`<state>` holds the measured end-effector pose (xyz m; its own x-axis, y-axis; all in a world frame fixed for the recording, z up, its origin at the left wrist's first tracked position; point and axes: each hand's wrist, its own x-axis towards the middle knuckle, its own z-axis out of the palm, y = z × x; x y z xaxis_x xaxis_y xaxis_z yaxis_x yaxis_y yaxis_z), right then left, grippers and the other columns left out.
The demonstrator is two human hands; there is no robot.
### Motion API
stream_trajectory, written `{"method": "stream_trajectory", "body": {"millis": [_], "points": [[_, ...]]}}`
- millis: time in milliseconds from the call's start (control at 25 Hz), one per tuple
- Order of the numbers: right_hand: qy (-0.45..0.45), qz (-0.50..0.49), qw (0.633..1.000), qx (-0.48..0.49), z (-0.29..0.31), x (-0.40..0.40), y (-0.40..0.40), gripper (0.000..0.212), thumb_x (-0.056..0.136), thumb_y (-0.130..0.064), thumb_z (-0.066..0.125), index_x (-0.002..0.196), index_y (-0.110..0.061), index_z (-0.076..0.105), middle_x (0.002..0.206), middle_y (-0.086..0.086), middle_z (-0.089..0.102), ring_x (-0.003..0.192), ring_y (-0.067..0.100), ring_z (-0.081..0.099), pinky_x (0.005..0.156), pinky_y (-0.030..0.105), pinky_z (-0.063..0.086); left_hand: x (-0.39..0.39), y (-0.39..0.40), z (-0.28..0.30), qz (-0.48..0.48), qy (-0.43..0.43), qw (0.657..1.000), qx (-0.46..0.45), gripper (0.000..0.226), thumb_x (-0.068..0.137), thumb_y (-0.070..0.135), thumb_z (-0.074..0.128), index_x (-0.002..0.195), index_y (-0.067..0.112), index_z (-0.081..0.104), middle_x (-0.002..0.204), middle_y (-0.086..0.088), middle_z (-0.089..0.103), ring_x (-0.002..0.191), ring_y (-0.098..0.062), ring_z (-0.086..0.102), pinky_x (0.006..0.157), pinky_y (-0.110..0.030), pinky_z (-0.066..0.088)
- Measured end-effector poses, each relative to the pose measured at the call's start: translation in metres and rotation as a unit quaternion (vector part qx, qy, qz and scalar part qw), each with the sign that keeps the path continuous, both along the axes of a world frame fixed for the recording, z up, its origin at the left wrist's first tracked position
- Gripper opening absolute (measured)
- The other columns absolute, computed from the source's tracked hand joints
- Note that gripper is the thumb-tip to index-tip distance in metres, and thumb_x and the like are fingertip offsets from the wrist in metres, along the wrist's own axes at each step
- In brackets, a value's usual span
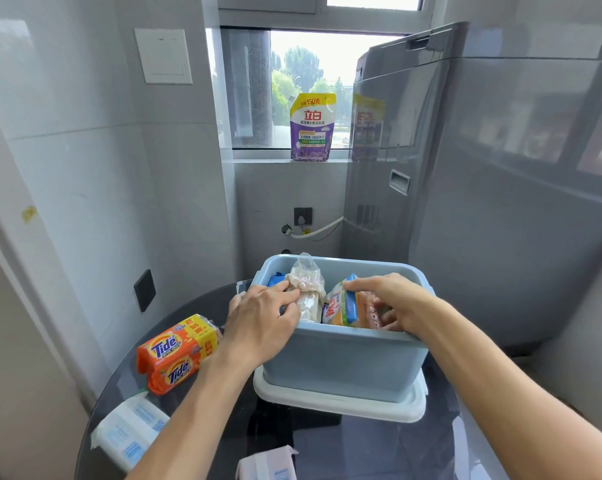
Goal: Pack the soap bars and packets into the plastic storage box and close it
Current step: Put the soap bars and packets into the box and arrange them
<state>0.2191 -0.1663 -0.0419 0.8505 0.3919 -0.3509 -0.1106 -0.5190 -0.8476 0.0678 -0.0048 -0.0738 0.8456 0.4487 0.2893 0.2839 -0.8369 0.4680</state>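
Domestic laundry or utility corner. Grey top-loading washing machine (466, 185) at right of frame, white hose (318, 231) running to wall tap at centre. Purple detergent pouch (312, 127) upright on window sill (258, 160), upper centre. Tiled walls (85, 168) at left. Wall socket (302, 216) below sill.
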Motion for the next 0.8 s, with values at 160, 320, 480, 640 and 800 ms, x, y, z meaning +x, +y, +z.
{"method": "stream_trajectory", "body": {"millis": [160,320,480,640,800], "points": [[0.003,0.008,0.998,0.060,0.002,-0.009,-0.002,0.042,0.070,-0.027,0.086,0.100,-0.015,0.061,0.070,0.005,0.075,0.039,0.017,0.063,0.039,0.022,0.047,0.000,0.003,-0.002,0.000,0.002,1.000,0.003,0.043,0.096,0.032,0.041,0.134,0.035,0.059,0.150,0.014,0.045,0.132,-0.014,0.042,0.112,-0.045,0.029],[-0.098,0.009,0.988,0.117,-0.002,-0.012,0.014,0.055,0.063,-0.011,0.088,0.108,-0.019,0.059,0.069,-0.002,0.066,0.041,0.010,0.057,0.040,0.022,0.046,0.001,0.003,-0.003,0.006,-0.006,1.000,0.001,0.042,0.095,0.033,0.041,0.132,0.036,0.061,0.149,0.015,0.046,0.131,-0.013,0.042,0.112,-0.044,0.029],[-0.251,0.044,0.965,-0.057,-0.010,-0.011,0.028,0.056,0.075,-0.030,0.082,0.119,-0.023,0.048,0.112,0.001,0.058,0.091,0.023,0.063,0.067,0.032,0.047,0.000,0.000,-0.002,0.002,0.003,1.000,0.005,0.042,0.097,0.035,0.040,0.134,0.038,0.058,0.150,0.015,0.045,0.132,-0.013,0.041,0.112,-0.045,0.028],[-0.217,0.075,0.967,-0.108,-0.012,-0.005,0.009,0.080,0.069,-0.054,0.081,0.127,-0.019,0.041,0.122,0.003,0.049,0.101,0.024,0.058,0.078,0.035,0.049,-0.003,0.001,-0.002,0.002,0.000,1.000,0.007,0.042,0.097,0.035,0.039,0.134,0.038,0.058,0.150,0.015,0.045,0.131,-0.013,0.042,0.112,-0.044,0.028],[-0.215,0.126,0.954,-0.167,-0.013,-0.014,0.009,0.090,0.060,-0.072,0.076,0.123,-0.015,0.047,0.104,-0.008,0.051,0.092,0.016,0.052,0.072,0.033,0.043,-0.002,-0.001,-0.002,0.014,-0.006,1.000,0.016,0.050,0.088,0.040,0.034,0.130,0.039,0.061,0.147,0.016,0.049,0.128,-0.013,0.045,0.110,-0.044,0.028]]}}
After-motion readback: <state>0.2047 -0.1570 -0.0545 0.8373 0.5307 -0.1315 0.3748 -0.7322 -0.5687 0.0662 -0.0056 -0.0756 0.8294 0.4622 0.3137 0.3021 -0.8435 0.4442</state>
